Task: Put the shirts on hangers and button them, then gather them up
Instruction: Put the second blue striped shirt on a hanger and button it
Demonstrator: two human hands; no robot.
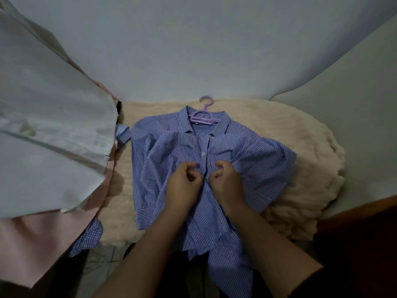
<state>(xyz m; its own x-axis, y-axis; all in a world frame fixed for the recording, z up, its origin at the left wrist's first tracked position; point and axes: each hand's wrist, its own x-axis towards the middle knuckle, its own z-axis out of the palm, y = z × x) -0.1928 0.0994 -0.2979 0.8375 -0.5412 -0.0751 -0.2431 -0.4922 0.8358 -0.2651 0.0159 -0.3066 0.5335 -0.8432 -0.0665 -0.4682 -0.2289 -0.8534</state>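
One striped shirt (214,168) on purple hanger (203,117), flat on cream blanket (300,168), frame centre. My left hand (182,181) and right hand (225,181) pinch its placket just below a white button (203,155).

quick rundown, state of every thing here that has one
blue striped shirt: on hanger, flat on blanket, top button closed
purple plastic hanger: inside collar, hook sticking out
left hand: pinching shirt placket
right hand: pinching shirt placket
white and pink garments: piled at left
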